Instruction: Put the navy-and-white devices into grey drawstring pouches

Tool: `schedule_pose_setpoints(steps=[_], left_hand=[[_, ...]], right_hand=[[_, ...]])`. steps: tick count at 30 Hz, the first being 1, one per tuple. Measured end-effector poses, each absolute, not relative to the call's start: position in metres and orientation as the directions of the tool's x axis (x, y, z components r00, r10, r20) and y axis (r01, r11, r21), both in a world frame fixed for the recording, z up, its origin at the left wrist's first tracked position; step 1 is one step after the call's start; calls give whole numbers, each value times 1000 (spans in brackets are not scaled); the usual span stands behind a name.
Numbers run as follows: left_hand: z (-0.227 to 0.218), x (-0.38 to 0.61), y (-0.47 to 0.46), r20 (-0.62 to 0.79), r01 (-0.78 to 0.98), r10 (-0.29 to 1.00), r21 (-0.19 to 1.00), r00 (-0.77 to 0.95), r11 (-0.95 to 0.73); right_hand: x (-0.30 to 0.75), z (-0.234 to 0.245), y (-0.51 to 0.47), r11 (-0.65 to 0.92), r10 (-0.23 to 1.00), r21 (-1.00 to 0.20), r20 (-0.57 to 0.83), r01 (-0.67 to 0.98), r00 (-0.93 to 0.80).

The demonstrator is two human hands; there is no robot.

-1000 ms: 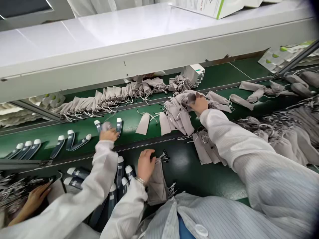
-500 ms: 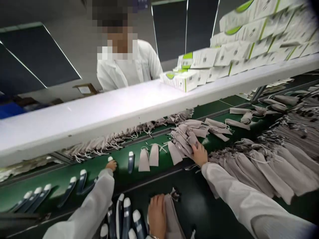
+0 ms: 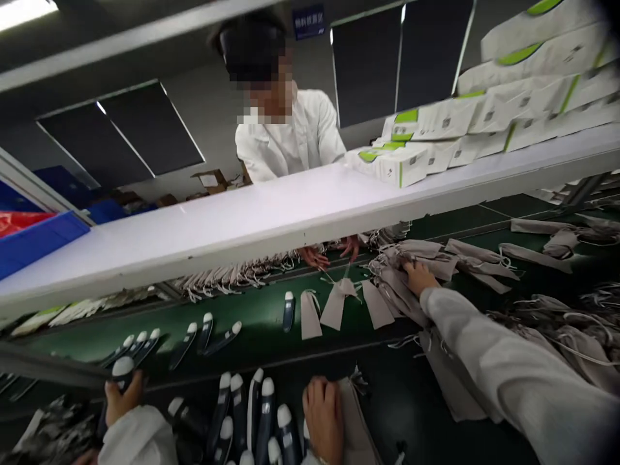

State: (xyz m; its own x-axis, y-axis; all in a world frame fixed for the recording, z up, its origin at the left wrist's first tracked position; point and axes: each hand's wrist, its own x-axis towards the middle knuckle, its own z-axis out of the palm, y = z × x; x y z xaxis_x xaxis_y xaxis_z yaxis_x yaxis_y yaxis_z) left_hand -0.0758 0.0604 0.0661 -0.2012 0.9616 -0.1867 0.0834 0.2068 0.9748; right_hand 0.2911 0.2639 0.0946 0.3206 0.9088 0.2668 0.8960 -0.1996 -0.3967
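My right hand lies on a heap of grey drawstring cloth pouches, its fingers among the top layers. Low in the view, my left hand rests against a grey pouch, fingers over its edge. Several dark handheld devices with white tips stand close to the left of that hand. Single pouches and another device lie on the green conveyor belt ahead. A co-worker's hand at lower left grips one such device.
A white shelf spans the view, stacked with white boxes with green stripes. Beyond it stands a person in a white coat, whose hands reach under it. Many pouches lie to the right; a blue crate sits far left.
The view has tilted upward, bringing the person and stacked boxes into sight. My right hand stays on the heap, my left stays by the pouch, and the co-worker's hand now holds a device.
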Motion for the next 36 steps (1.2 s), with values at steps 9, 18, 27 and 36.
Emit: schedule_pose_setpoints(steps=[9,18,27,36], left_hand=[[49,-68,12,205,679,979,720,-5,-147],[104,-66,-41,487,743,845,478,219,-468],[97,-86,-74,395,694,894,582,213,-423],[84,-99,-49,103,474,991,870,90,-133]], right_hand=[[172,107,189,435,901,-628,309,646,-305],[-9,91,167,460,679,-606,-232,649,-697],[-84,29,90,350,496,-655,-477,670,-725],[-7,72,126,41,887,-932,-131,359,-443]])
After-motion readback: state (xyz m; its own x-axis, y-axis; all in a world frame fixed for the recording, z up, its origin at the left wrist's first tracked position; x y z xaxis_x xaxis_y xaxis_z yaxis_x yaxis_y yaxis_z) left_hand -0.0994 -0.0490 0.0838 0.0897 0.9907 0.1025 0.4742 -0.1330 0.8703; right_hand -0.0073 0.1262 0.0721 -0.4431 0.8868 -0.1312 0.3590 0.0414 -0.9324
